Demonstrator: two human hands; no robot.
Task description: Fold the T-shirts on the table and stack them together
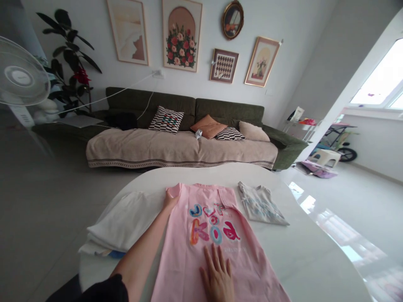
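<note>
A pink T-shirt (181, 260) with colourful painted-style lettering lies spread on the white table, its collar toward the far side. At its far left corner, my left hand (171, 201) has its fingers closed on the sleeve edge; part of the fingers is hidden by the cloth. My right hand (218, 274) lies flat on the shirt just below the lettering, fingers stretched out. The shirt's right sleeve is folded inward over the front. To the right rests a folded light grey T-shirt (260, 203) with a bluish print. Left of my forearm lies a heap of white clothing (126, 220).
The white table (315, 260) has a rounded edge. Beyond it stands a green sofa (229, 109) with a beige cover and several cushions. A white fan (20, 77) is at the far left, and a white stool (325, 157) is on the right.
</note>
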